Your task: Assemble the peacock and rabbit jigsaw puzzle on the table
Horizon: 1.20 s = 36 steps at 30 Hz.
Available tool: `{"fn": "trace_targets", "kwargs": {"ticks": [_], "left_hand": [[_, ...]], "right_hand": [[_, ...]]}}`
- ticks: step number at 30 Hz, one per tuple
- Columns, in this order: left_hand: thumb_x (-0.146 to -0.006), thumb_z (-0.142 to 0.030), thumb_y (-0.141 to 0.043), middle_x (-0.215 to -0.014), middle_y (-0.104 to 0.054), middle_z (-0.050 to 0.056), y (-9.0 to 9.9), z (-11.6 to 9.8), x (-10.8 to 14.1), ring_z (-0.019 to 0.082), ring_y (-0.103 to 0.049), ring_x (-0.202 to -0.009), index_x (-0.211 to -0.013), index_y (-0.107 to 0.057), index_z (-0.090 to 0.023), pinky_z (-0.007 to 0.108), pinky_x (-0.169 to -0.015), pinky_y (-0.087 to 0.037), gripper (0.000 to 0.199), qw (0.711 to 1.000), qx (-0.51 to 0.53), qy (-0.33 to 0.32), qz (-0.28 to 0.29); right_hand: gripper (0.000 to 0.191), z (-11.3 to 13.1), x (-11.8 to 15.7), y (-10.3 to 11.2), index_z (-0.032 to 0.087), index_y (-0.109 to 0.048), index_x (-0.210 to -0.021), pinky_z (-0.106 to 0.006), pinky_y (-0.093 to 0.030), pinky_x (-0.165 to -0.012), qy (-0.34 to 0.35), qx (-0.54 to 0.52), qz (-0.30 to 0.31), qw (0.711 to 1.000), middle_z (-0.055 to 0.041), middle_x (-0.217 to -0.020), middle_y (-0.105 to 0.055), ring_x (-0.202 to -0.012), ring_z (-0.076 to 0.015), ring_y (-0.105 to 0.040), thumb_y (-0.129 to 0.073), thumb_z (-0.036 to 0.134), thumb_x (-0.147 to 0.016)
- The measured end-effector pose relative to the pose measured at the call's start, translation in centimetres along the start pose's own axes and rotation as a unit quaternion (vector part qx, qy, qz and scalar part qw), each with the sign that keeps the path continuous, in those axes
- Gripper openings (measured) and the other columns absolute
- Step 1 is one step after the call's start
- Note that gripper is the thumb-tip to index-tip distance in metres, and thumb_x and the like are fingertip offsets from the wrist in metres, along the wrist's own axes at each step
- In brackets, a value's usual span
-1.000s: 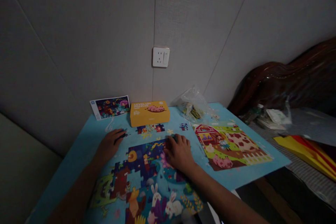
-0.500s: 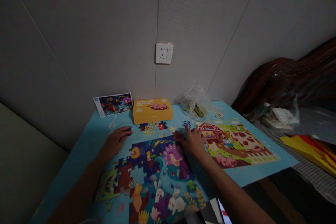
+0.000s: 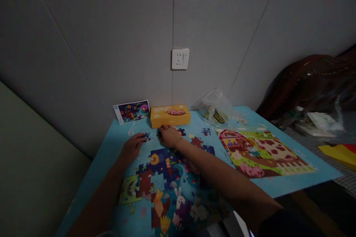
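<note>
A partly joined jigsaw puzzle (image 3: pixel 178 189) with rabbits and a dark blue night scene lies in front of me. My left hand (image 3: pixel 132 149) rests at its upper left, fingertips closed on a small dark blue puzzle piece (image 3: pixel 147 137). Reaching across the puzzle, my right hand (image 3: pixel 168 136) has its fingers curled down at the left end of a row of pieces (image 3: pixel 181 132) before the yellow box. What its fingertips grip is mostly hidden. A dark red piece (image 3: pixel 197 141) lies at the puzzle's upper edge, and a blue piece (image 3: pixel 206 131) lies farther right.
Against the wall stand a yellow puzzle box (image 3: pixel 170 116) and a picture card (image 3: pixel 132 112). A clear plastic bag (image 3: pixel 217 113) sits to their right. A farm puzzle (image 3: pixel 264 152) covers the right side of the blue table (image 3: pixel 91 177).
My right hand has left the dark red piece at the puzzle's upper right and moved left to the row before the box. The view has shifted slightly left.
</note>
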<state>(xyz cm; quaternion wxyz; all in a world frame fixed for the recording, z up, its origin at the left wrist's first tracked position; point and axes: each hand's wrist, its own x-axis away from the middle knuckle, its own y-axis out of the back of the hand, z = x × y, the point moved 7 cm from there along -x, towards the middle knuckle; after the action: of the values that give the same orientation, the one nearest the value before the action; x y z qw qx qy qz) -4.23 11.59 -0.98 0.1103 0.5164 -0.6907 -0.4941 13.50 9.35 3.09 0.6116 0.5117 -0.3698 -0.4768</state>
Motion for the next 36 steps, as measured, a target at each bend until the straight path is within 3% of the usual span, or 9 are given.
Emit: {"fn": "trace_targets", "kwargs": {"ticks": [8,12,15,19,24,26,29,32,36], "left_hand": [[-0.087,-0.023,-0.042,-0.122,-0.066,0.008,0.0,-0.3,-0.1,0.022,-0.062,-0.112,-0.099,-0.073,-0.019,0.042,-0.102,-0.048,0.034,1.0,0.011,-0.005,0.001],[-0.086,-0.021,-0.043,-0.121,-0.066,0.008,0.2,-0.5,0.1,0.022,-0.062,-0.111,-0.099,-0.073,-0.02,0.042,-0.1,-0.049,0.032,1.0,0.015,-0.007,0.0],[-0.086,-0.02,-0.044,-0.121,-0.066,0.007,-0.1,-0.4,0.0,0.023,-0.062,-0.111,-0.098,-0.074,-0.021,0.043,-0.101,-0.049,0.032,1.0,0.016,-0.004,-0.003],[-0.085,-0.021,-0.046,-0.121,-0.065,0.009,0.0,-0.8,0.1,0.024,-0.061,-0.112,-0.097,-0.074,-0.019,0.045,-0.103,-0.048,0.03,1.0,0.015,-0.001,-0.013],[-0.089,-0.026,-0.048,-0.129,-0.062,0.009,2.9,-3.9,0.6,0.023,-0.052,-0.128,-0.102,-0.071,-0.018,0.042,-0.111,-0.041,0.027,0.997,0.048,-0.041,-0.048],[-0.09,-0.028,-0.05,-0.126,-0.065,0.008,3.4,-5.7,1.1,0.023,-0.055,-0.125,-0.109,-0.069,-0.019,0.043,-0.109,-0.042,0.028,0.992,0.097,-0.077,-0.01],[-0.087,-0.03,-0.058,-0.136,-0.059,0.009,1.7,-7.6,2.1,0.027,-0.043,-0.136,-0.119,-0.066,-0.022,0.05,-0.113,-0.034,0.034,0.981,0.096,-0.121,0.119],[-0.08,-0.036,-0.067,-0.151,-0.04,0.009,-0.6,-7.6,3.1,0.037,-0.022,-0.144,-0.128,-0.061,-0.027,0.064,-0.114,-0.017,0.049,0.967,0.039,-0.117,0.222],[-0.079,-0.037,-0.069,-0.157,-0.03,0.008,-1.8,-6.9,3.5,0.04,-0.018,-0.145,-0.137,-0.052,-0.031,0.068,-0.112,-0.01,0.061,0.957,0.016,-0.096,0.273]], "right_hand": [[0.036,-1.7,-1.0,0.4,0.011,-0.068,-0.103,-0.034,-0.049,-0.079,-0.092,-0.037,0.026,0.995,-0.0183,-0.101,-0.069,-0.096,-0.0292,-0.065,-0.072,0.033,-0.075],[0.023,-1.3,0.9,2.4,0.01,-0.067,-0.097,-0.031,-0.046,-0.072,-0.096,-0.083,0.005,0.992,-0.0181,-0.097,-0.07,-0.091,-0.0265,-0.065,-0.059,0.029,-0.086],[0.019,0.5,3.9,2.2,0.015,-0.066,-0.097,-0.024,-0.042,-0.064,-0.03,-0.146,0.026,0.989,-0.0074,-0.087,-0.071,-0.077,-0.017,-0.063,-0.055,0.03,-0.09],[0.014,2.7,7.8,-0.9,0.017,-0.065,-0.081,-0.018,-0.037,-0.053,0.087,-0.265,0.087,0.956,0.0037,-0.064,-0.062,-0.055,-0.0091,-0.053,-0.057,0.026,-0.088],[0.017,3.1,9.1,-2.1,0.015,-0.063,-0.069,-0.021,-0.037,-0.057,0.179,-0.35,-0.016,0.92,0.0005,-0.066,-0.056,-0.061,-0.0113,-0.051,-0.06,0.024,-0.084],[0.017,3.3,9.2,-2.3,0.016,-0.064,-0.069,-0.022,-0.037,-0.058,0.198,-0.334,-0.012,0.921,0.0007,-0.066,-0.056,-0.061,-0.0117,-0.051,-0.06,0.024,-0.084],[0.013,3.9,9.5,-2.2,0.018,-0.066,-0.07,-0.023,-0.037,-0.062,0.223,-0.281,0.013,0.933,0.0008,-0.067,-0.06,-0.066,-0.0135,-0.055,-0.063,0.024,-0.082],[0.014,4.4,9.9,-1.8,0.02,-0.066,-0.07,-0.025,-0.036,-0.062,0.237,-0.235,0.027,0.942,0.0001,-0.069,-0.063,-0.07,-0.015,-0.057,-0.065,0.028,-0.082],[0.018,4.9,10.2,-1.4,0.02,-0.065,-0.07,-0.026,-0.037,-0.066,0.246,-0.195,0.02,0.949,-0.001,-0.072,-0.064,-0.075,-0.0169,-0.058,-0.065,0.033,-0.083]]}}
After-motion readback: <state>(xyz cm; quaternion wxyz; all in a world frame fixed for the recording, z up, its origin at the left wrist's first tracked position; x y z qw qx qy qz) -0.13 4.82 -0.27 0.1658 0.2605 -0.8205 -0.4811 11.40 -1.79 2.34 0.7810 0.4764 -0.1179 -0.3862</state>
